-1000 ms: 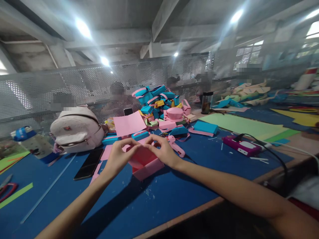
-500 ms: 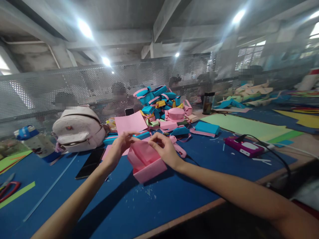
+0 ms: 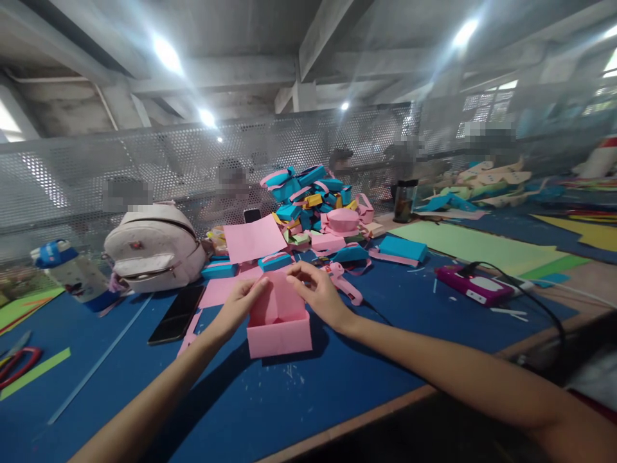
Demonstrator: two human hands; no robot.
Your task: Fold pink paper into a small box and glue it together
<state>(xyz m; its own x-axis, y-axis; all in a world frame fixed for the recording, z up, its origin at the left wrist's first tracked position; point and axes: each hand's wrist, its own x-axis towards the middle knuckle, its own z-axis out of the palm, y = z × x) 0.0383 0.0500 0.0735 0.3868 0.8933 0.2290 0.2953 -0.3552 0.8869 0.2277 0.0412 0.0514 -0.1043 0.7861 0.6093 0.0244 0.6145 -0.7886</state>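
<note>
A pink paper box [image 3: 280, 339] stands in front of me with its top open and its plain front wall facing me. My left hand [image 3: 240, 305] pinches the box's raised left back edge between thumb and fingers. On the other side, my right hand [image 3: 319, 293] has its fingers curled and closed on the upper right edge of the raised back panel. Just beyond my right hand lies a pink glue gun [image 3: 346, 286]. A pink paper sheet [image 3: 216, 292] lies behind my left hand, and small blue paper boxes [image 3: 274, 261] sit behind the pink box.
A heap of blue and pink paper pieces [image 3: 308, 193] rises at the back. To the left are a black phone [image 3: 176, 315], a white backpack [image 3: 155, 251], a bottle [image 3: 77, 276] and red-handled scissors [image 3: 20, 366]. A purple device [image 3: 475, 285] with a cable lies right.
The pink box has turned so its front wall faces me squarely. My left hand has lowered to its left edge, with the fingers now bent; my right hand stays at the back panel.
</note>
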